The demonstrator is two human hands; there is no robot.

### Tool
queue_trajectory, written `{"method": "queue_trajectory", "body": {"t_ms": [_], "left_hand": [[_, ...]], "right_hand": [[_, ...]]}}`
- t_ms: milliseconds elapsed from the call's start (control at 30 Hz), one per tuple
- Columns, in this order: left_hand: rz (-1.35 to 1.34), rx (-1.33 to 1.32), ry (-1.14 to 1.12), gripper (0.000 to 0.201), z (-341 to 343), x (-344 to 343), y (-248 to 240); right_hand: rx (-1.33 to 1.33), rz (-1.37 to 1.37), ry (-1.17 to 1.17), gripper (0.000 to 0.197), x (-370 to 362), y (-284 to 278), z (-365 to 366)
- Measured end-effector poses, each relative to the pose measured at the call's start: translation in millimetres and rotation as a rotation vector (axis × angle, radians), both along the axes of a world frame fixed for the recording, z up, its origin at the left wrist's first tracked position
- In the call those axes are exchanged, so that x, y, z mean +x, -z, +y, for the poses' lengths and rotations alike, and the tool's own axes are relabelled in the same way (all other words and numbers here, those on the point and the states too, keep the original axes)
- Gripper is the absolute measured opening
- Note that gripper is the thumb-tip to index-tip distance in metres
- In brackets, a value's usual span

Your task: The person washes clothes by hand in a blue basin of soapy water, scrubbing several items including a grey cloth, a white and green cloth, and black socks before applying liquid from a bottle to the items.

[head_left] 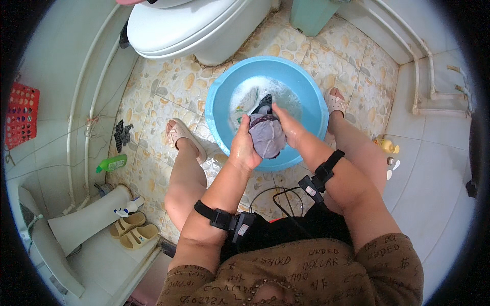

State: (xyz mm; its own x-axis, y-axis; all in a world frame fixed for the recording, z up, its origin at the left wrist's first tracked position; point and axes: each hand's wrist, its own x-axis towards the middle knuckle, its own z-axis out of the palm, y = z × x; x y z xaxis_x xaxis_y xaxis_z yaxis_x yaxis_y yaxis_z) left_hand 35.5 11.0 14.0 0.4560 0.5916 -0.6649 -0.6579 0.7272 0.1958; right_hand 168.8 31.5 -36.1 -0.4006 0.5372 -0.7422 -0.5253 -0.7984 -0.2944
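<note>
A bunched wet garment, greyish purple with a dark spotted part at its far end, is held between my two hands over the near half of a light blue basin. My left hand grips its left side, the fingers curled toward it. On the other side my right hand closes on it near the dark part. Folds hide what kind of garment it is. Foamy water lies in the basin, and a pale cloth with green marks shows in the suds.
The basin stands on a patterned tile floor between my sandalled feet. Beyond it are a white toilet and a green bin. At left lie a green bottle, dark cloth and slippers. A yellow bottle is at right.
</note>
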Motion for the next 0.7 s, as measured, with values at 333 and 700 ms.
{"method": "queue_trajectory", "body": {"t_ms": [333, 700], "left_hand": [[-0.015, -0.186, 0.097, 0.074, 0.5, -0.1, 18.3], [0.278, -0.071, -0.114, 0.035, -5.6, 18.3, 11.7]], "right_hand": [[0.849, -0.926, -0.207, 0.023, -20.9, -40.7, 6.4], [1.043, -1.281, -0.534, 0.024, -32.1, -41.8, -14.0]]}}
